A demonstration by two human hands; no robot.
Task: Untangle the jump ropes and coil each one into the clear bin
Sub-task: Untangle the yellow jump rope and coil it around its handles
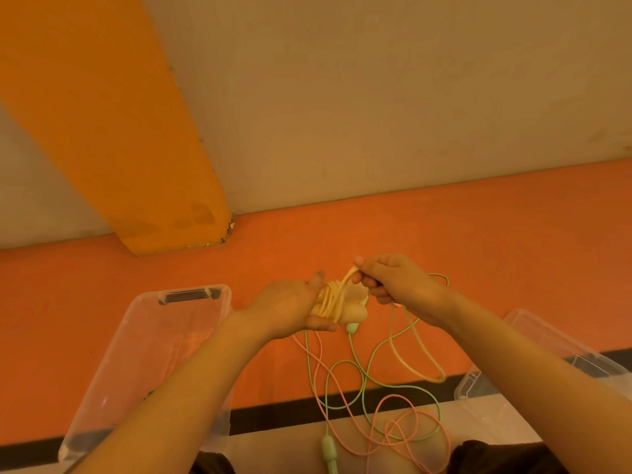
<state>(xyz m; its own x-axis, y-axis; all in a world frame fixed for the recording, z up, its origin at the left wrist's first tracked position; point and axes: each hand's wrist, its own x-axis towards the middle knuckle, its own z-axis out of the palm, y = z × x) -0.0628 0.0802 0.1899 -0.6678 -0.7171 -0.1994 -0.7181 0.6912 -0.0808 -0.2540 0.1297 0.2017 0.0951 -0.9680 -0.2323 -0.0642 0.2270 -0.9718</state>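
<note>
Hands meet above the orange floor (444,234), both forearms reaching forward from the bottom of the view. The left hand (290,307) is turned palm toward the right, fingers curled round a bundle of yellow rope (333,297) wound in several turns about its pale handles, which jut out to the right of the palm. The right hand (393,280) sits just right of that bundle, a little higher, knuckles up, thumb and fingers pinching a strand of the same yellow rope that leads onto the bundle; the free length hangs from this hand in a long loop. Below the bundle a green rope (362,378) and a pink rope (407,429) lie tangled together on the floor, one green handle touching the bundle's underside and another green handle lower still. Left of the bundle stands the clear bin (143,354); a second clear container (533,323) sits well to its right.
</note>
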